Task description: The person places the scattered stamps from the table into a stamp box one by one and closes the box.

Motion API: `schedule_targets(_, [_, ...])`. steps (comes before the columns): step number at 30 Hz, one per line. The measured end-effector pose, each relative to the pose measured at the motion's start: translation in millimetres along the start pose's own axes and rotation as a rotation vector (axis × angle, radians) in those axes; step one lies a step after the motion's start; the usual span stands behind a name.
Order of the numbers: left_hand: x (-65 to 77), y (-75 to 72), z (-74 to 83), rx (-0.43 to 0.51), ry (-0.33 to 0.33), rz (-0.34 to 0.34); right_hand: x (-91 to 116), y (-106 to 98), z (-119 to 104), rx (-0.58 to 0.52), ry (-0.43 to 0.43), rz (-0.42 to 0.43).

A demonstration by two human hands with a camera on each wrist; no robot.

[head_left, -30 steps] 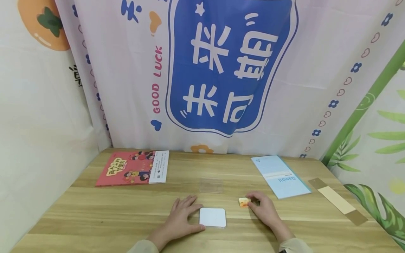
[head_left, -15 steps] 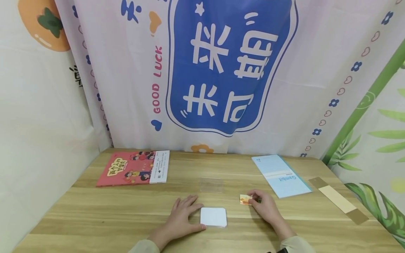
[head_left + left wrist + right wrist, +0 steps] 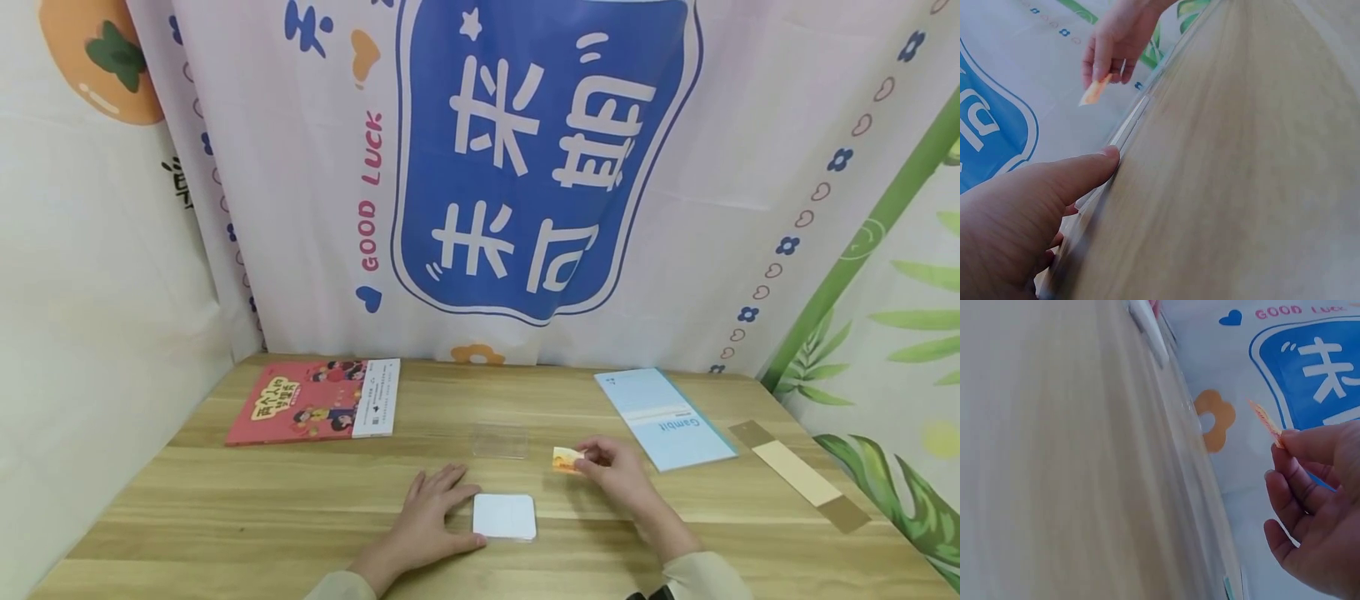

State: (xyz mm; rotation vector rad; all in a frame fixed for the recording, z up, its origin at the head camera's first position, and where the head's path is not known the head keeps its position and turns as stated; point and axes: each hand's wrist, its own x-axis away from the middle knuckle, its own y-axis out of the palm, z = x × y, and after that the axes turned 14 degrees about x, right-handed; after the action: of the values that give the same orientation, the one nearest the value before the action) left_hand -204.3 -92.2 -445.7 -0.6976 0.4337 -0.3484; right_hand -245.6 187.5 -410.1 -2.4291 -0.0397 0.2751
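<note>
My right hand [image 3: 618, 475] pinches a small orange-and-yellow piece of paper [image 3: 566, 460] between thumb and fingers. In the right wrist view this paper [image 3: 1265, 424] shows nearly edge-on, held above the table. My left hand [image 3: 427, 517] rests on the table, its fingers spread. Its thumb and index fingertip are right at the left corners of a white, rounded square [image 3: 504, 517] with a clear edge along its front. The left wrist view shows the thumb [image 3: 1088, 172] against the side of this low white thing.
A clear, flat plastic piece [image 3: 500, 442] lies behind the white square. At the back left is a red picture book [image 3: 300, 400]. A light blue booklet [image 3: 663, 421] and a brown-and-cream strip [image 3: 798, 475] lie on the right. A printed curtain [image 3: 315, 208] hangs along the table's back edge.
My right hand has lifted the orange-and-yellow paper and moved it slightly back and to the left, toward the clear plastic piece. My left hand stays at the white square.
</note>
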Motion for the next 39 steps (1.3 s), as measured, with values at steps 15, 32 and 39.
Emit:
schedule_targets(15, [-3.3, 3.1, 2.1, 0.001, 0.005, -0.001, 14, 37, -41, -0.151, -0.061, -0.18])
schedule_targets(32, [0.6, 1.8, -0.2, -0.011, -0.001, 0.013, 23, 77, -34, -0.073, -0.161, -0.203])
schedule_targets(39, [1.2, 1.0, 0.2, 0.001, 0.003, 0.0, 25, 81, -34, -0.024, -0.176, -0.213])
